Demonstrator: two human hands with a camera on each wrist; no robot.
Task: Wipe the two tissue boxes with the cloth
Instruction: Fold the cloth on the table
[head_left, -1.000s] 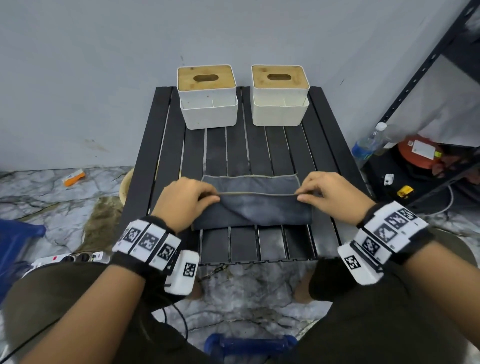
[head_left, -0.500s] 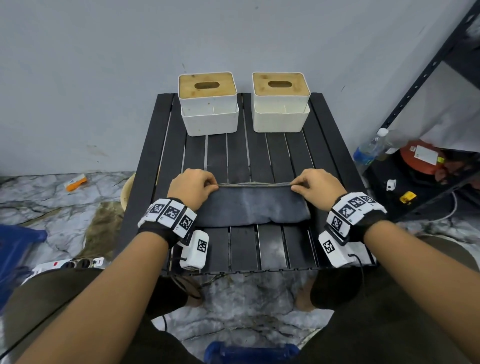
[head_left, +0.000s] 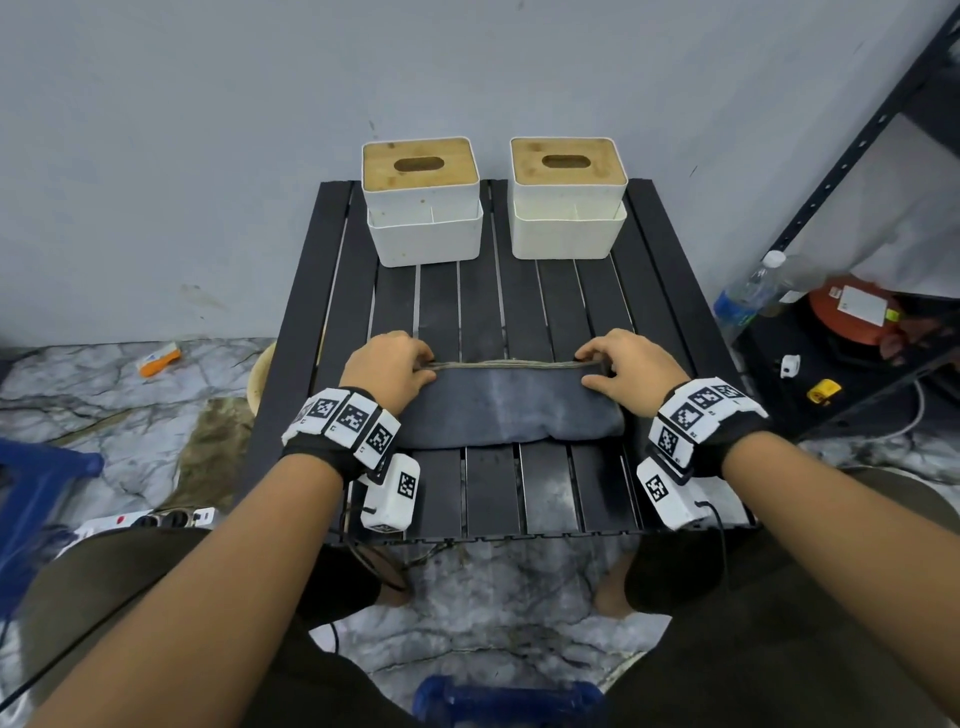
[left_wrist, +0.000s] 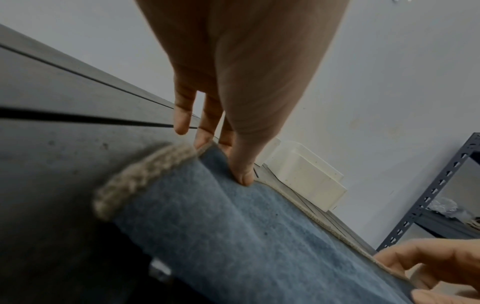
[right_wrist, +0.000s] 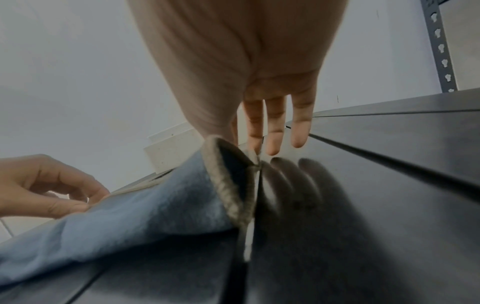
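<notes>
Two white tissue boxes with wooden lids stand side by side at the far edge of the black slatted table (head_left: 498, 493): the left box (head_left: 423, 202) and the right box (head_left: 567, 197). A blue-grey cloth (head_left: 506, 408) with a beige hem lies folded across the table's middle. My left hand (head_left: 389, 364) pinches its far left corner, thumb on top (left_wrist: 242, 174). My right hand (head_left: 631, 364) pinches the far right corner (right_wrist: 249, 160). The cloth (left_wrist: 233, 236) spans between both hands, and the cloth's open fold (right_wrist: 228, 181) shows in the right wrist view.
A grey wall stands right behind the boxes. A metal shelf rack (head_left: 852, 156) is at the right, with a water bottle (head_left: 745, 296) and an orange device (head_left: 852, 312) at its foot. A power strip (head_left: 150, 519) and blue stool (head_left: 41, 493) sit on the floor at left.
Both hands carried the near edge of the cloth away from me and laid it over the far edge, folding the cloth in half. The hands now hold the aligned far corners.
</notes>
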